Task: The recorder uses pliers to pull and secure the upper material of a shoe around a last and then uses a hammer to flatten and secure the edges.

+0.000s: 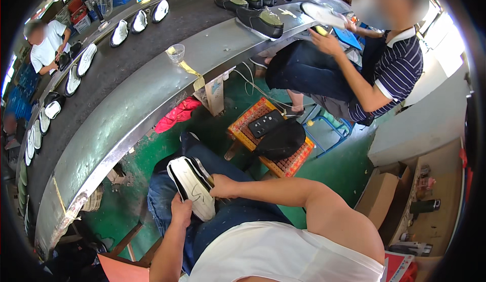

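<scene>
On my lap rests a shoe (195, 188) with its white sole turned up and dark scribbled lines near the heel end. A dark and olive upper shows along its right side. My left hand (181, 211) grips the shoe's lower left edge, thumb against the sole's side. From the right, my right hand (221, 186) is closed at the shoe's other side, against the upper. Its fingertips are partly hidden, and whether it also holds a small tool cannot be made out.
A curved metal-edged conveyor (126, 87) runs along the left and far side, carrying white-soled shoes (119, 33), dark shoes (260, 23) and a clear cup (175, 53). A stool (283, 166) bears a black bag (284, 139). A seated co-worker (374, 74) holds a white sole (324, 15). Cardboard boxes (379, 196) stand right.
</scene>
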Motion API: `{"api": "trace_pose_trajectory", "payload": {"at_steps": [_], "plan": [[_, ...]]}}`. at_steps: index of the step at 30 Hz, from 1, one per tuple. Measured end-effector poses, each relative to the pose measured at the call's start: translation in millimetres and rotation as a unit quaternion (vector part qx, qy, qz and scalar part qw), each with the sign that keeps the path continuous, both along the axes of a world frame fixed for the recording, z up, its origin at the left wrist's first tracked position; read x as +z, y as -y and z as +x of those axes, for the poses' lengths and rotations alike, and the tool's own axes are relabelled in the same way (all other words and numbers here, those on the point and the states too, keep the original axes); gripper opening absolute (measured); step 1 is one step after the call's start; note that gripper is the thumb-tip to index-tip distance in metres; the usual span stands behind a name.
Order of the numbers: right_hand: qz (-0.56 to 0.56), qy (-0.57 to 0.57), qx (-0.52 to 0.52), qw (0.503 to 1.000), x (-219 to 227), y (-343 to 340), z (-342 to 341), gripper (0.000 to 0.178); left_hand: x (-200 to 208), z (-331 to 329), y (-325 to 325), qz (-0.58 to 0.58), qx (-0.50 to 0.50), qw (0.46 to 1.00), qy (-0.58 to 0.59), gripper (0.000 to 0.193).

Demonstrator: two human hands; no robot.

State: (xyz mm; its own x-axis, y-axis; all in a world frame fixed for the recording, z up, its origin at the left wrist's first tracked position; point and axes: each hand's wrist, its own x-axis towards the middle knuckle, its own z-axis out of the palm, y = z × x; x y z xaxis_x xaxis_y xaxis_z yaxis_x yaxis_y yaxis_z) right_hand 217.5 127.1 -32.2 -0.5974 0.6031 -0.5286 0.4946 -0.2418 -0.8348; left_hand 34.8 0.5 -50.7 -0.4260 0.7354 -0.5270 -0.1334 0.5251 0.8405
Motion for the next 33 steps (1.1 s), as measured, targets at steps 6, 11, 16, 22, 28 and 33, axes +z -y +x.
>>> {"api": "trace_pose_trajectory", "payload": {"at_steps": [6, 11, 16, 22, 28, 33], "plan": [[0.006, 0.046, 0.175, 0.984, 25.7, -34.3, 1.5, 0.025, 39.6, -0.7, -0.9, 0.022, -0.035, 0.972, 0.233, 0.076], [0.054, 0.093, 0.107, 0.988, 81.3, -54.0, 41.1, 0.032, 37.5, 8.9, -18.1, 0.068, -0.108, 0.989, 0.069, 0.108], [0.258, 0.073, 0.430, 0.862, 106.0, -58.0, 33.4, 0.048, 13.6, 21.4, 11.8, -0.016, -0.102, 0.993, -0.051, 0.106], [0.426, 0.083, 0.468, 0.770, 110.2, -44.8, -5.5, 0.046, 12.3, 17.4, 22.2, 0.036, -0.149, 0.988, -0.008, 0.109], [0.408, 0.202, 0.607, 0.652, 128.1, -52.1, -39.1, 0.019, 8.7, 18.4, 7.3, 0.171, 0.068, 0.915, 0.360, 0.080], [0.412, 0.114, 0.494, 0.757, 80.6, -24.2, -7.6, 0.024, -5.4, 33.2, -14.7, 0.077, 0.213, 0.965, 0.134, 0.071]]}}
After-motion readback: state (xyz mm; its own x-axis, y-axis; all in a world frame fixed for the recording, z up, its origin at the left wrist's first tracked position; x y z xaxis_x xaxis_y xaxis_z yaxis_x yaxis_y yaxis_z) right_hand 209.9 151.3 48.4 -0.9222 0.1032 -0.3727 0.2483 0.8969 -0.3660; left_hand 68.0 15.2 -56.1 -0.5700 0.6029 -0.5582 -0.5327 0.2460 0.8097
